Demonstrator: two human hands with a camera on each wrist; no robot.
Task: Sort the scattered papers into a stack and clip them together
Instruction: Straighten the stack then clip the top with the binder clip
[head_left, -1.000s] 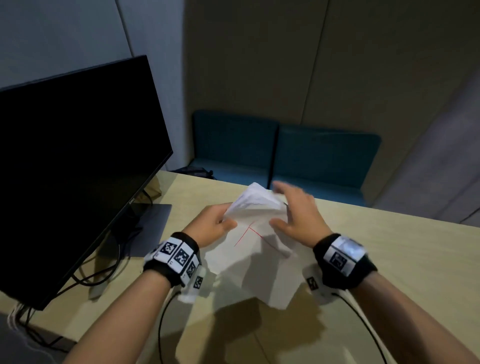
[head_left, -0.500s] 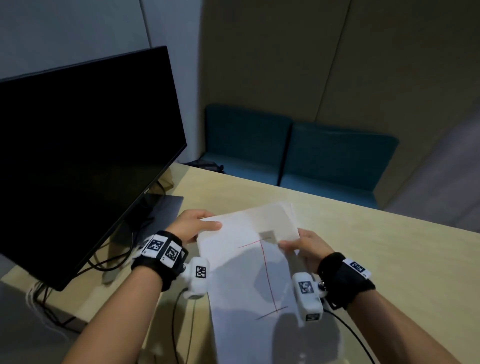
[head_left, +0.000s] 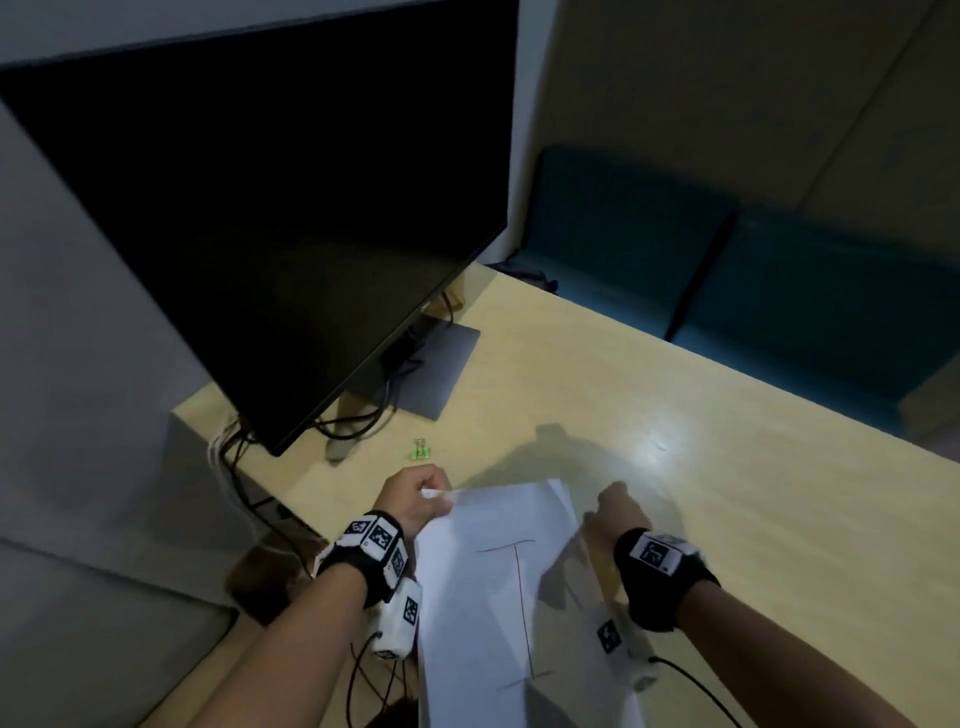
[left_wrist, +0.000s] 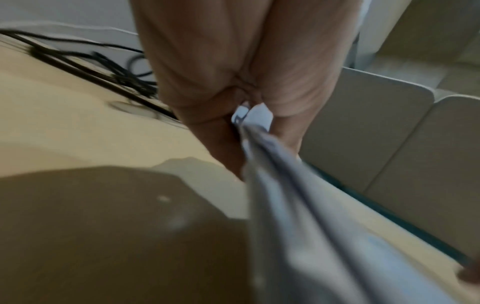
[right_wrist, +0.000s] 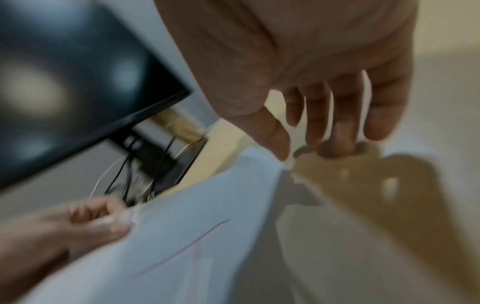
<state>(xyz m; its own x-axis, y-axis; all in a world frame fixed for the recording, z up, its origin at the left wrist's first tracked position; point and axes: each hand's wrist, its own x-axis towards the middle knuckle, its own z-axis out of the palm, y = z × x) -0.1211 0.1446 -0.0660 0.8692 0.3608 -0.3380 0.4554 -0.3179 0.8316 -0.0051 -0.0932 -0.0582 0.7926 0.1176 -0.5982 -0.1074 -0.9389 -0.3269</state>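
The papers (head_left: 498, 587) lie gathered as a rough stack at the near edge of the tabletop (head_left: 727, 467), the top sheet marked with a thin red line, the far corners slightly fanned. The left hand (head_left: 413, 496) has its grip pinched tight on the stack's far left corner, thumb and fingers curled round the sheet edges; the left wrist view shows that corner squeezed between them. The right hand (head_left: 615, 512) sits just beside the stack's right edge, grip loose and holding nothing, fingertips (right_wrist: 337, 144) down on the tabletop. To finish squaring well, I would keep the left pinch firm and tap the right edge flush before reaching out. Farther out, near the monitor (head_left: 260, 234) foot, the green binder clip (head_left: 421, 449) lies apart from the stack, unused. Half a second ago the right hand pinched the stack's right edge; now it has let go, and the head view has swung left, bringing the clip into sight.
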